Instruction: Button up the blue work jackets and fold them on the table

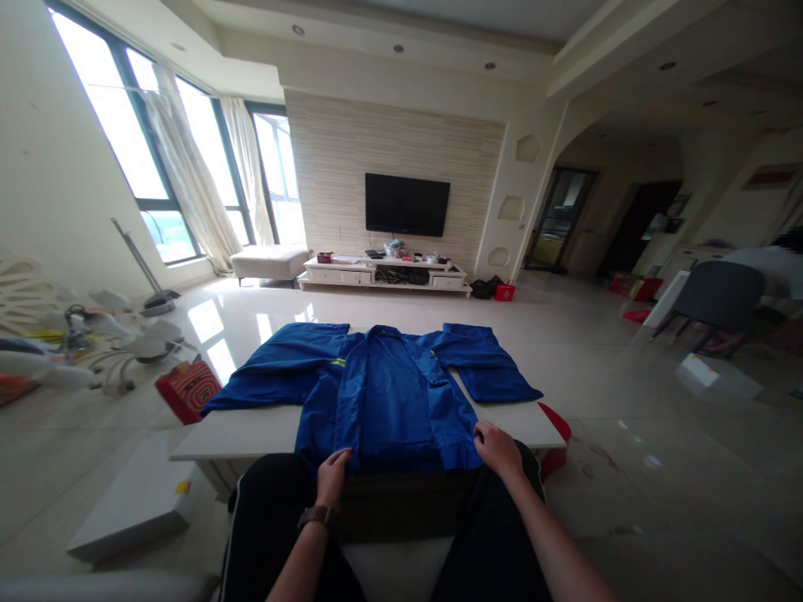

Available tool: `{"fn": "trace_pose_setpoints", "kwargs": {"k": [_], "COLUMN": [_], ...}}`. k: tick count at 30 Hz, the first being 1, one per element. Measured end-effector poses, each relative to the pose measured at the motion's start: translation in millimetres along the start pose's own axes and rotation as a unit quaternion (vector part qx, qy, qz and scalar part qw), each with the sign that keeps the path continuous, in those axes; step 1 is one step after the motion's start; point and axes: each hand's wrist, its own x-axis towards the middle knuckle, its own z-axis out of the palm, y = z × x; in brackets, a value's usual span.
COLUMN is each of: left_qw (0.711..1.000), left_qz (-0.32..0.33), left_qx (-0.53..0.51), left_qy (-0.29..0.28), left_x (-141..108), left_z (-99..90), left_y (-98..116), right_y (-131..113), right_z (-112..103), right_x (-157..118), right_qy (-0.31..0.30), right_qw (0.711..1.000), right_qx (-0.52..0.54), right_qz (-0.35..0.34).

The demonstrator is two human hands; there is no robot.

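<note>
A blue jacket [392, 401] lies spread on a low white table [251, 435], its front open and the collar towards the far edge. Both sleeves reach out to the sides, and small yellow-green strips show near the chest. At the near hem, my left hand [332, 478] has its fingers closed on the left front panel. My right hand [498, 449] pinches the jacket's lower right edge, beside the table's near right part. A watch or band is on my left wrist. The fingertips of both hands are partly hidden.
A white box [135, 502] lies on the floor at the left, near a red box [188, 391]. Something red [555, 439] stands by the table's right end. Further right, a person [762, 263] sits on a grey chair [718, 293]. A TV stand [339, 276] lines the far wall.
</note>
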Motion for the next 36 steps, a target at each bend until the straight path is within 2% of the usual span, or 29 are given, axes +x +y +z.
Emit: {"fn": "trace_pose_setpoints", "kwargs": {"k": [8, 14, 22, 31, 33, 36], "left_qw": [0.999, 0.988, 0.977, 0.981, 0.984, 0.988], "left_qz": [-0.002, 0.099, 0.123, 0.089, 0.078, 0.064], "left_qx": [-0.005, 0.014, -0.078, -0.102, -0.112, -0.13], "left_qy": [0.033, 0.116, 0.158, 0.14, 0.119, 0.056], "left_x": [-6, -9, 2, 2, 0, -4], "left_z": [1.9, -2.1, -3.3, 0.6, 1.9, 5.5], "left_y": [8, 14, 6, 6, 7, 8], "right_y": [-3, -4, -3, -3, -3, -3], "right_z": [-3, -6, -4, -4, -4, -5], "right_x": [-2, -3, -2, -2, -2, -3], "right_qy": [-0.002, -0.008, -0.005, -0.013, -0.01, -0.005], "right_qw": [1.0, 1.0, 1.0, 1.0, 1.0, 1.0], "right_qx": [-0.003, 0.004, -0.006, 0.0, 0.005, 0.008], "right_qz": [-0.001, 0.002, 0.0, 0.008, 0.006, -0.001]}}
